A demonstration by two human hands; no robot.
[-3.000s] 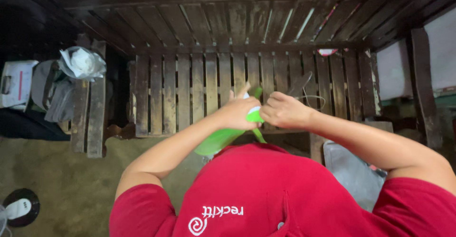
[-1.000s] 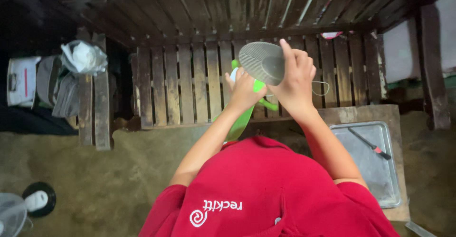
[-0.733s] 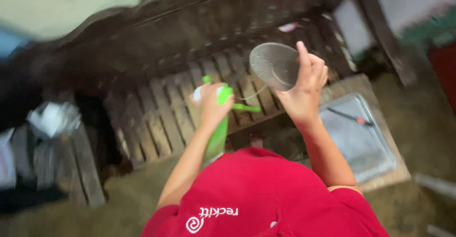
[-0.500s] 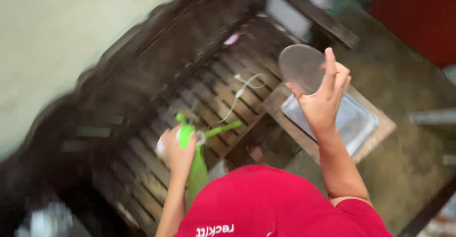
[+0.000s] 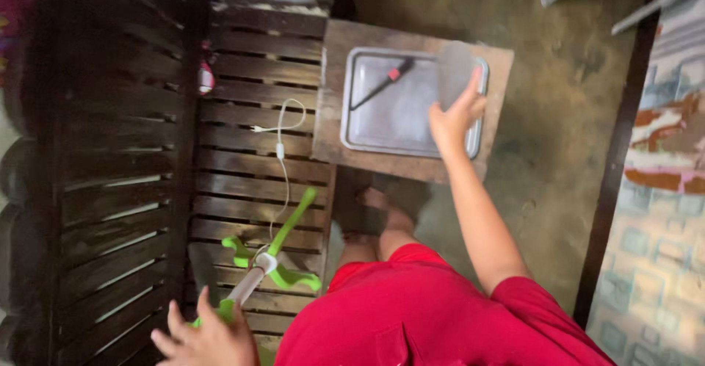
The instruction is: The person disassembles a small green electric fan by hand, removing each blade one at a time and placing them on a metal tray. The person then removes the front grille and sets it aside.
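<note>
The right hand (image 5: 452, 120) reaches out over a metal tray (image 5: 367, 127) and holds a round mesh screen (image 5: 455, 69), thin, grey and half see-through, its fine weave blurred. The fingers are pinched on the screen's lower edge, and the disc stands over the tray's far right corner. The tray is a shallow rectangle of dull, smooth metal with rounded corners, resting on a worn brown wooden board (image 5: 345, 160). Inside the tray, toward its left side, lies a slim dark tool with a red band (image 5: 382, 83), set slantwise.

To the left of the tray is a dark slatted wooden bench (image 5: 242, 58), rough and stained, with a thin white cable (image 5: 281, 142) trailing across it. Below and left of the tray the left hand (image 5: 209, 340) grips a bright green plastic frame (image 5: 275, 252), fingers spread around its handle end; its long stem points up and right, toward the tray.
</note>
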